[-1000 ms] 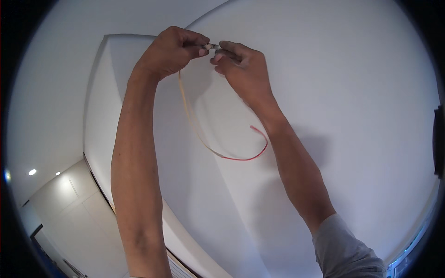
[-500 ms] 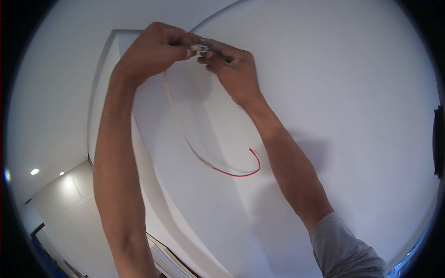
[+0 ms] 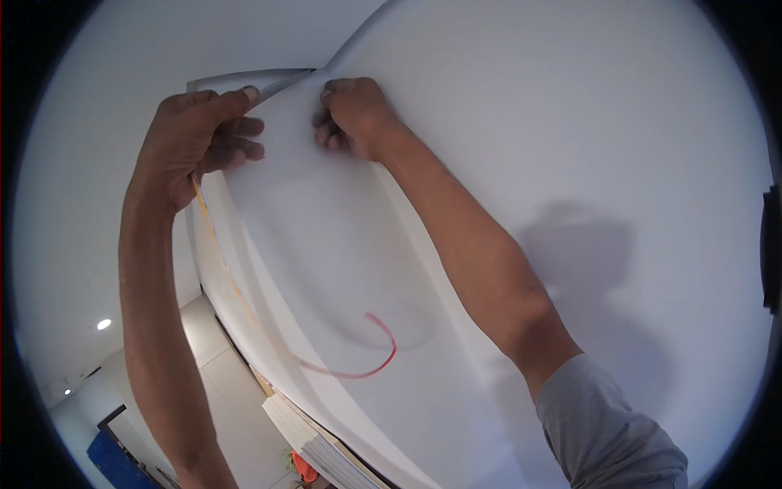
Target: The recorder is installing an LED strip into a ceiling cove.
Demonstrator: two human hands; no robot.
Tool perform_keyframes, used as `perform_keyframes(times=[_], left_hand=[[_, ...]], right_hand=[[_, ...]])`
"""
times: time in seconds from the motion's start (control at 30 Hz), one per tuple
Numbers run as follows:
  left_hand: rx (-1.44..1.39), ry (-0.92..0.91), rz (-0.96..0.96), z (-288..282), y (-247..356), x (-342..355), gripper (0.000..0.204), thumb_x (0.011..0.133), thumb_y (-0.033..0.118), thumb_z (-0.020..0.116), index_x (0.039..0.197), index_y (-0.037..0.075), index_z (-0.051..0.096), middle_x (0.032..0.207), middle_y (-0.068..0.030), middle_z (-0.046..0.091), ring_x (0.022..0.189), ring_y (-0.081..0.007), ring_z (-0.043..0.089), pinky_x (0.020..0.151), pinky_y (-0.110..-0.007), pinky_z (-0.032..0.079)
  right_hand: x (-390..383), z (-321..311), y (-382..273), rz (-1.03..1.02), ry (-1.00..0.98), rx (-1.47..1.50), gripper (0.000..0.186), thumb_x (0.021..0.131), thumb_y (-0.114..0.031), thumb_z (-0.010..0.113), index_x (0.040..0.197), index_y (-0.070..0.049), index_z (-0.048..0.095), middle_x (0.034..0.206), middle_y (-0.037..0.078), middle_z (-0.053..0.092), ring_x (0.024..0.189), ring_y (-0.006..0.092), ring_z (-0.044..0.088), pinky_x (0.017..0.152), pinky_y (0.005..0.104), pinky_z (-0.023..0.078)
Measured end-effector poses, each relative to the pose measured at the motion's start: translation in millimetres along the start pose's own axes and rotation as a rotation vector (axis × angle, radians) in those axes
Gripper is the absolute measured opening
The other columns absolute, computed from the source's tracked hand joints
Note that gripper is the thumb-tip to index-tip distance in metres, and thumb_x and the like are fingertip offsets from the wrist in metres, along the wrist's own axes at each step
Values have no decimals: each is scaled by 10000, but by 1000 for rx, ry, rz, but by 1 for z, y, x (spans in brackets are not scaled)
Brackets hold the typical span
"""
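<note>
White wall (image 3: 570,138) backs two half-curled hands (image 3: 213,130) (image 3: 352,116), one red-ended wire (image 3: 393,352) below the left, grips unclear.

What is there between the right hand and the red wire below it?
Head view: only white wall shows between the right hand and the red wire.

Between the left hand (image 3: 204,134) and right hand (image 3: 350,118) lies open space, a dangling red wire (image 3: 354,376) obstructing lower down.
</note>
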State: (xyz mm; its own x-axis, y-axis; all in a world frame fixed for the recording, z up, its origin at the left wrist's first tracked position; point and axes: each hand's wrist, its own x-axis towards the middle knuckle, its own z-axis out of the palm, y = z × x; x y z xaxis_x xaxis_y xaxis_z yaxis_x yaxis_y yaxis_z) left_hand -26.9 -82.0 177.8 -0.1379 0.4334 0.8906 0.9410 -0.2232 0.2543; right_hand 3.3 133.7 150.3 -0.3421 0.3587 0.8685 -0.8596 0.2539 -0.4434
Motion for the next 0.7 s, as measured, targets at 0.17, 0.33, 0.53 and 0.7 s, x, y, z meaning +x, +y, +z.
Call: perform_keyframes(times=[0.17, 0.33, 0.53, 0.7], left_hand=[[606, 44, 82, -9, 11, 11, 367, 856, 284, 729, 939, -64, 650, 724, -132, 674, 585, -161, 664, 459, -282, 480], [1094, 149, 584, -40, -11, 32, 196, 906, 145, 666, 955, -44, 660, 758, -126, 663, 639, -180, 600, 649, -336, 490], [1043, 154, 688, -43, -25, 31, 145, 932, 109, 660, 973, -30, 653, 797, -137, 654, 694, -199, 599, 705, -343, 489], [1080, 264, 542, -33, -19, 26, 192, 967, 169, 636, 994, -20, 664, 736, -125, 635, 649, -195, 583, 673, -329, 472]], right_hand=[[14, -7, 0, 123, -65, 245, 115, 1028, -65, 439, 990, 2, 525, 884, 174, 634, 598, 163, 538, 482, 296, 450], [23, -11, 12, 101, -182, 413, 48, 1026, -49, 432, 1039, -21, 468, 963, 226, 656, 632, 121, 529, 498, 241, 472], [35, -17, 12, 99, -291, 583, 198, 1023, -26, 414, 1221, -13, 399, 1137, 298, 642, 628, 83, 571, 510, 186, 528], [35, -28, 21, 96, -442, 805, 344, 1057, -56, 319, 1368, 66, 238, 1168, 399, 595, 679, 194, 639, 546, 248, 598]])
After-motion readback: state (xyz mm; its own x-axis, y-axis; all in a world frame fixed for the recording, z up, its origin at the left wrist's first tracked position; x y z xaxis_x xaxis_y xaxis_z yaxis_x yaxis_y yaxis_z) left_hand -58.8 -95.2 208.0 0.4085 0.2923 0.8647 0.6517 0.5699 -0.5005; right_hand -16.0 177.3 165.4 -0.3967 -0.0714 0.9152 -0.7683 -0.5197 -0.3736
